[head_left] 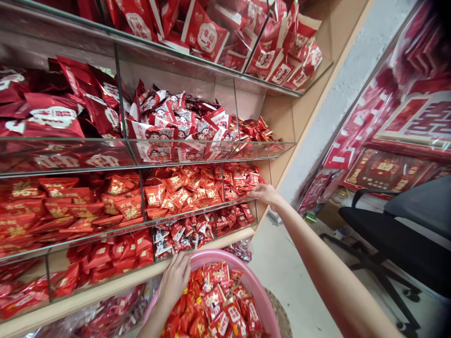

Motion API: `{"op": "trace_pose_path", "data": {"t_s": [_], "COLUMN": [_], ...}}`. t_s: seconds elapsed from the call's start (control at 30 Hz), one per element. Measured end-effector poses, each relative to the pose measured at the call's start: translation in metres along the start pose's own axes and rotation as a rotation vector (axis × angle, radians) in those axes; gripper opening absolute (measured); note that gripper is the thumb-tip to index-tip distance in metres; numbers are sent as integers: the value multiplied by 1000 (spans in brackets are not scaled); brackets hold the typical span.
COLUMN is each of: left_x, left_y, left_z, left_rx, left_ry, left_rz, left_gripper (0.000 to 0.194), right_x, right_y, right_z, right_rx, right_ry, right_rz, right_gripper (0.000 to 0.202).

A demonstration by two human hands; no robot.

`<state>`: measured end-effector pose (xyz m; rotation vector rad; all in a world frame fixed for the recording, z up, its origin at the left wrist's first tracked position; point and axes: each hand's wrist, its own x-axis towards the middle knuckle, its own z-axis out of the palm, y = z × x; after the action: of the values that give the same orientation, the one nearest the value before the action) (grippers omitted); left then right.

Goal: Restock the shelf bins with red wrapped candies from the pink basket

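My left hand [175, 277] is at the left rim of a round pink basket [259, 286], its fingers bent over the edge. Small red and orange candy packets [220, 305] with gold print fill the basket. My right hand [265, 194] reaches out to the right end of a glass-fronted shelf. Its fingers are stretched over the front edge, at the red and gold packets [232, 180] in the end compartment. Nothing shows as held in it, and its fingertips are partly lost against the packets.
Glass-divided wooden shelves hold larger dark red bags [54, 115], patterned packets [183, 117] and orange-red packets [81, 202]. A wooden side panel [299, 126] ends the shelving. To the right stand a black office chair [387, 225] and red decorations [419, 117]. Bagged goods [116, 314] lie below.
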<state>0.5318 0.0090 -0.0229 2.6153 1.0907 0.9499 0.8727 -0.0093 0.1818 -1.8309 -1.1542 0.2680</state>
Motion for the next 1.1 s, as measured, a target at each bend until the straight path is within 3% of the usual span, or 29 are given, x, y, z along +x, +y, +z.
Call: {"op": "trace_pose_path", "data": {"t_s": [0.27, 0.47, 0.57, 0.77, 0.9, 1.1], "left_x": [-2, -2, -2, -1, -2, -2], "left_y": [-3, -2, -2, -1, 1, 2], "left_z": [2, 2, 1, 1, 0, 0], "left_rx": [16, 27, 30, 24, 31, 27], "left_ry": [-43, -29, -12, 24, -8, -19], "left_rz": [-2, 12, 12, 25, 4, 15], "left_gripper": [31, 31, 30, 28, 26, 29], "right_x": [12, 12, 11, 6, -3, -55], "right_y": [-1, -3, -6, -11, -16, -28], "right_z": [3, -1, -5, -14, -22, -26], "right_rx": [-221, -368, -230, 340, 524, 595], "right_ry": [98, 152, 158, 90, 128, 87], "right_rz": [32, -378, -390, -250, -204, -224], "right_gripper": [24, 9, 12, 37, 37, 29]}}
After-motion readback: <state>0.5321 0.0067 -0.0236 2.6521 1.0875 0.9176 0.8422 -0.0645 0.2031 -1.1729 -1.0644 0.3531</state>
